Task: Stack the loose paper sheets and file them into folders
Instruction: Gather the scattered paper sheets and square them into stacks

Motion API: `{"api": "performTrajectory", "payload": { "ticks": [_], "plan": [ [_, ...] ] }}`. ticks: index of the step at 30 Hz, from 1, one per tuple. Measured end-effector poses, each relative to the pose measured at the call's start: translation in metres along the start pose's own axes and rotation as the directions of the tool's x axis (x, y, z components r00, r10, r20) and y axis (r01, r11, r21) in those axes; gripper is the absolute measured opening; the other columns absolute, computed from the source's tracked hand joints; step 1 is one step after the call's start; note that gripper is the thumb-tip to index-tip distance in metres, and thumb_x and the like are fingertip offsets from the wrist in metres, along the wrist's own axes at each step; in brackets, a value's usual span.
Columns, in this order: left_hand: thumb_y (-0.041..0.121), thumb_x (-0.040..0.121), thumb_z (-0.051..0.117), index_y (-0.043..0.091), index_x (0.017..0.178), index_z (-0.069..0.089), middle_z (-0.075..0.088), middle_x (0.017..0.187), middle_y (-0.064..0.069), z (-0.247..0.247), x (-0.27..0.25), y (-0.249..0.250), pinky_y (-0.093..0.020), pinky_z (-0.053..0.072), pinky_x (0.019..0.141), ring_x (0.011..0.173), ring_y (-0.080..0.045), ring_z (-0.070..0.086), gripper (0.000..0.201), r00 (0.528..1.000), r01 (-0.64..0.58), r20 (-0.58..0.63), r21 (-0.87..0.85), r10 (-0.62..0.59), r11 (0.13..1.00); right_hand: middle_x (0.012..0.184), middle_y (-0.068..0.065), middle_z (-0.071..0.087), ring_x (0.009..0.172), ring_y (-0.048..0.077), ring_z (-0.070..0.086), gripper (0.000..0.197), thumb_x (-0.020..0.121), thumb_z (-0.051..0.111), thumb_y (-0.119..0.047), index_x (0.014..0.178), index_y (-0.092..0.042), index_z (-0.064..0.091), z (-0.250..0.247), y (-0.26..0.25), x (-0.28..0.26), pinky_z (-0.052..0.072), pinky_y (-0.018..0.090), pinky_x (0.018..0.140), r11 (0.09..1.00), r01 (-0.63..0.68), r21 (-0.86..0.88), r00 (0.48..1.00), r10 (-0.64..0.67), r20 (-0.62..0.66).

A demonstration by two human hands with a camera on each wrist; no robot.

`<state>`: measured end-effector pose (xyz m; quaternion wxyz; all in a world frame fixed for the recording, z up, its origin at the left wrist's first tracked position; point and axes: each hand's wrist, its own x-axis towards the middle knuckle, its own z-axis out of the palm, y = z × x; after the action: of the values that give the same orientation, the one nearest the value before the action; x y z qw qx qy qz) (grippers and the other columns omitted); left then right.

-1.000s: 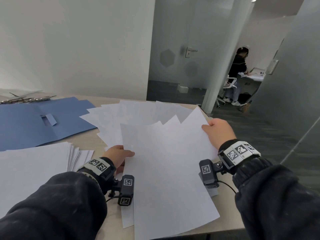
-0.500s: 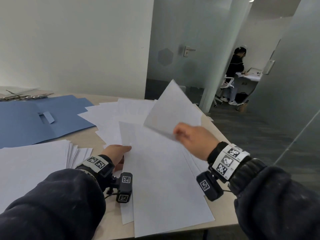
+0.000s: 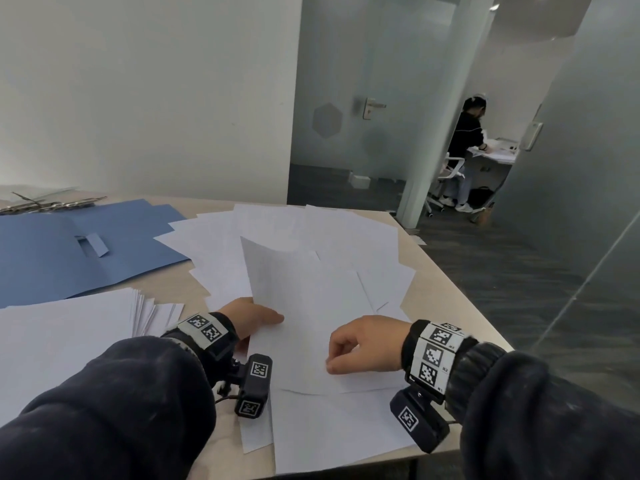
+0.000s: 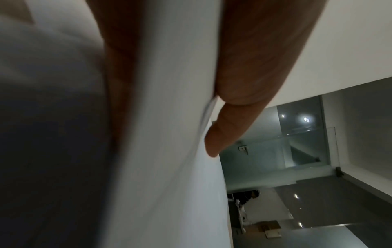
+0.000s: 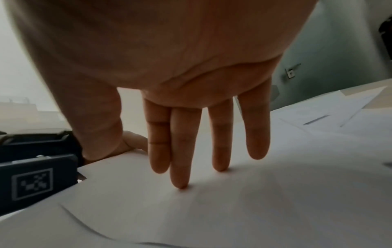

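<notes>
Pale worktop (image 3: 446, 303) carries scattered loose sheets (image 3: 311, 237), with a blue folder (image 3: 52, 251) far left. Stacking is underway: the left hand (image 3: 251, 315) pinches the gathered sheets' edge, while the right hand (image 3: 367, 344), fingers (image 5: 182, 151) straight, presses the top sheet (image 3: 308, 323) flat. Next, probably square edges.

The person is wearing dark sleeves (image 3: 114, 403), wristbands (image 3: 437, 355) bearing black-and-white square markers, and a small black camera (image 3: 254, 389) hanging under each wrist, cables trailing.
</notes>
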<state>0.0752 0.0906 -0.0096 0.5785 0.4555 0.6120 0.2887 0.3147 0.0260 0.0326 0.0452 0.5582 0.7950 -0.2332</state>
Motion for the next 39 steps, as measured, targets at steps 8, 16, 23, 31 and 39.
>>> {"api": "performTrajectory", "payload": {
  "ticks": [8,16,23,31,39],
  "plan": [
    [0.001,0.063,0.076,0.01,0.098,0.071,0.075,0.099,-0.016,0.012,0.007,-0.008,-0.054,0.057,0.093,0.094,-0.038,0.071,0.036,0.99,-0.13,-0.046,0.053,0.133,0.99,0.127,-0.013,0.059,0.124,0.009,0.054,0.039,0.094,0.064,-0.04,0.131,-0.028,0.059,-0.001,0.045,0.009,0.042,0.032,0.107,0.927,-0.06,0.371,0.893,0.216,-0.395],
    [-0.014,0.085,0.061,-0.002,0.109,0.067,0.075,0.096,-0.022,0.0,-0.013,0.0,-0.047,0.058,0.077,0.082,-0.039,0.072,0.027,0.975,-0.215,-0.025,-0.33,0.219,0.919,0.133,0.004,0.06,0.115,0.025,0.064,0.085,0.075,0.083,-0.049,0.143,-0.018,0.042,-0.007,0.081,0.021,0.046,0.046,0.106,0.323,0.107,0.94,0.8,0.534,-0.274],
    [-0.01,0.086,0.065,-0.002,0.113,0.067,0.075,0.099,-0.025,0.015,-0.023,-0.004,-0.058,0.058,0.085,0.09,-0.046,0.072,0.029,0.983,-0.156,0.045,-0.292,0.176,0.944,0.1,0.015,0.074,0.09,0.032,0.07,0.019,0.094,0.061,-0.001,0.112,-0.004,0.066,0.002,0.04,0.033,0.056,0.043,0.087,0.367,0.091,0.926,0.897,0.374,-0.237],
    [0.006,0.082,0.079,0.013,0.111,0.069,0.079,0.099,-0.007,-0.006,-0.036,0.057,-0.044,0.061,0.081,0.086,-0.027,0.077,0.032,0.847,-0.531,-0.109,-0.208,0.52,0.822,0.105,0.013,0.076,0.096,0.033,0.073,0.017,0.094,0.065,-0.006,0.11,-0.011,0.067,-0.044,0.025,0.019,0.059,0.045,0.086,0.397,0.418,0.817,0.73,0.39,-0.562],
    [0.015,0.08,0.085,0.016,0.108,0.072,0.079,0.101,-0.001,-0.016,-0.054,0.113,-0.038,0.06,0.083,0.093,-0.021,0.076,0.031,0.667,-0.745,-0.217,-0.196,0.713,0.638,0.106,0.006,0.076,0.097,0.023,0.072,0.022,0.095,0.06,0.002,0.112,-0.011,0.066,-0.101,0.0,0.001,0.059,0.037,0.088,0.352,0.679,0.644,0.579,0.281,-0.765]
  ]
}}
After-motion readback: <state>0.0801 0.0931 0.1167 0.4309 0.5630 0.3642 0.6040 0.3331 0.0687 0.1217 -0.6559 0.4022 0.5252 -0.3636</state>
